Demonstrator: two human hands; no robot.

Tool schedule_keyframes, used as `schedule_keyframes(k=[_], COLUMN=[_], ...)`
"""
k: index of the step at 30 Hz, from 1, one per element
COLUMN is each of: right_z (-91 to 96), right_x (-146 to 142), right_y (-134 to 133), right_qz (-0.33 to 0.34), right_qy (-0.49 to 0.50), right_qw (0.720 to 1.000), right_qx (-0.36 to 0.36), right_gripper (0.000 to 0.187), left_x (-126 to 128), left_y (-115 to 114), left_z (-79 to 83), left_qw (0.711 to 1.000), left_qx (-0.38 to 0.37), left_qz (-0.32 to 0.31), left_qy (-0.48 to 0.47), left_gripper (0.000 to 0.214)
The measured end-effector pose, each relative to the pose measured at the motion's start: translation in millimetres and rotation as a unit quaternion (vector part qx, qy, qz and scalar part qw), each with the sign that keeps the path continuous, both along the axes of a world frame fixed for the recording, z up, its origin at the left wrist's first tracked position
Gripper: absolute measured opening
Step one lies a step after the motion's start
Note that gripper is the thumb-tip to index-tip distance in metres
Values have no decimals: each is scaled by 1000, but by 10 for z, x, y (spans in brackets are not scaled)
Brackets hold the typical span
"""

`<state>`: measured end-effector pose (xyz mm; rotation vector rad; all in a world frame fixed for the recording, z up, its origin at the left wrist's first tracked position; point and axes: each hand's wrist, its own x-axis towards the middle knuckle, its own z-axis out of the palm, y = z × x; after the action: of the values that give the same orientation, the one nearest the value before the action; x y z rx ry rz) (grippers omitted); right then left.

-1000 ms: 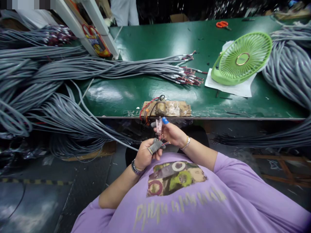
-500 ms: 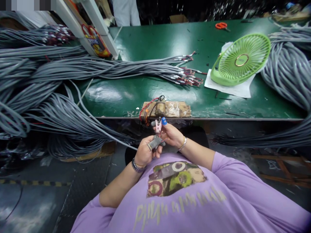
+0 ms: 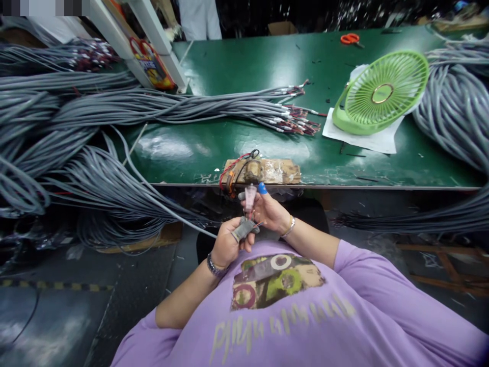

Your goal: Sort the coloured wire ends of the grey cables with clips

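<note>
My left hand is closed around the end of a grey cable that trails off to the left; grey tape wraps its fingertip. Thin coloured wires stick out of the cable end toward my right hand. That hand is closed on a small pink clip-like tool, held upright over the wires, and a blue cot covers one fingertip. Both hands hover just below the front edge of the green table, under a taped wooden block with red and black leads.
Heaps of grey cables cover the left side, more hang at the right. A bundle with stripped ends lies mid-table. A green fan stands on white paper, orange scissors lie far back. Another person stands beyond the table.
My hands stay in the same spot; the pink tool has shifted slightly over the wire ends. The view wobbled a little.
</note>
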<state>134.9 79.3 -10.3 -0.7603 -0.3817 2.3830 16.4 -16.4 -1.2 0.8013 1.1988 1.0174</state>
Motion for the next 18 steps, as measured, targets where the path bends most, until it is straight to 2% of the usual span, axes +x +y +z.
schedule_keyframes(k=[6, 11, 15, 18], right_z=[-37, -117, -101, -74], right_x=[54, 21, -27, -53], right_y=[7, 6, 16, 30], right_qz=[-6, -20, 6, -3], right_qy=[-23, -31, -13, -5], right_qw=[998, 995, 998, 1000], right_qx=[57, 90, 61, 29], right_gripper=[34, 42, 46, 43], left_x=[4, 12, 17, 18], left_y=[-28, 22, 48, 61], left_z=[-29, -21, -14, -33], left_qw=[999, 999, 998, 997], left_qx=[31, 27, 32, 38], left_qz=[34, 29, 25, 31], left_qy=[0, -37, -46, -53], left_gripper=[33, 30, 31, 32])
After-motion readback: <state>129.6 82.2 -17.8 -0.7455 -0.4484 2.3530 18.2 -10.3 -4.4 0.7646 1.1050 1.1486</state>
